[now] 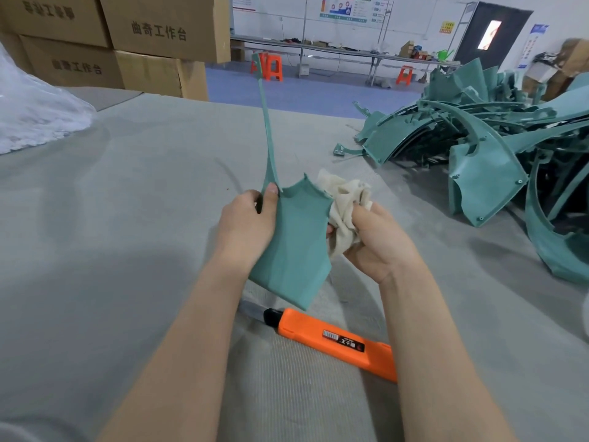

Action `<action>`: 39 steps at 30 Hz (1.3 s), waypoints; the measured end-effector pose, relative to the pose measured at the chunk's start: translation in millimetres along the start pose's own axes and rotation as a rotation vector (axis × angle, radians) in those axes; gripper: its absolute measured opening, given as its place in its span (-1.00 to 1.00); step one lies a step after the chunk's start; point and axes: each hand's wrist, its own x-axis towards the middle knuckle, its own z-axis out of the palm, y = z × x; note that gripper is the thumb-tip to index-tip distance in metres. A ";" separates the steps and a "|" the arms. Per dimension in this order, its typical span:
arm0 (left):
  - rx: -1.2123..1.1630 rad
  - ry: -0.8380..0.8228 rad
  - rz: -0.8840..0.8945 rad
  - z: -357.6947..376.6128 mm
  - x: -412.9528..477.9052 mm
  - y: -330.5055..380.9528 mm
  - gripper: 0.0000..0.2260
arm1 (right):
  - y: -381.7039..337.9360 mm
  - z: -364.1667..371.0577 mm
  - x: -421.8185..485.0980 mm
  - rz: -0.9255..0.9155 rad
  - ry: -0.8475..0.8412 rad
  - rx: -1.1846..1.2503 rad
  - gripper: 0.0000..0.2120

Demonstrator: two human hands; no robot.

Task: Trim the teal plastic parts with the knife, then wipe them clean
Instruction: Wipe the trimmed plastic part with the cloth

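Teal plastic part [294, 237] held up over the grey fabric-covered table [111, 218], broad panel low, thin arm rising up and away. Left hand [247, 228] grips its left edge, thumb curled over the front near the base of the arm. Right hand [374, 240] bunches a cream rag [345, 204], fingers curled round it, rag touching the part's right edge. Orange utility knife [331, 342] lies on the table just below the part, between the forearms, blade pointing left, untouched. Pile of teal parts [484, 145] sits well apart at the right, reaching the table's right edge. Cardboard boxes [127, 43] stacked at far left; white plastic wrap [35, 116] near them. Open cloth surface to the left of the hands.
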 end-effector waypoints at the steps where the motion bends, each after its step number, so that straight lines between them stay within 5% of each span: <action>1: 0.015 0.011 0.015 0.6 0.0 -1.2 -0.57 | 1.0 2.6 -0.2 0.000 0.002 0.025 -0.69; 10: 0.109 0.115 0.083 -1.8 -0.7 -5.6 -0.61 | 8.8 5.8 6.4 0.225 0.171 0.156 -0.64; 15: -0.077 0.174 0.021 -2.9 2.8 -4.3 -0.61 | 12.1 -0.8 17.6 0.179 0.361 0.362 -0.72; 18: -0.221 0.247 -0.117 -3.2 8.9 -12.2 -0.67 | 7.6 -12.3 16.1 0.058 0.480 0.137 -0.81; 27: -0.312 0.308 -0.129 -0.7 7.7 -14.2 -0.76 | 13.4 -8.5 5.4 -0.077 0.030 -0.610 -0.84; 30: -0.329 0.263 -0.103 -1.2 4.4 -7.6 -0.74 | 23.8 -3.3 13.5 -0.142 0.113 -0.811 -0.83; 39: -0.681 -0.117 -0.131 -0.9 -2.6 5.1 -0.93 | 26.4 -19.4 23.6 -0.182 0.460 -0.698 -0.74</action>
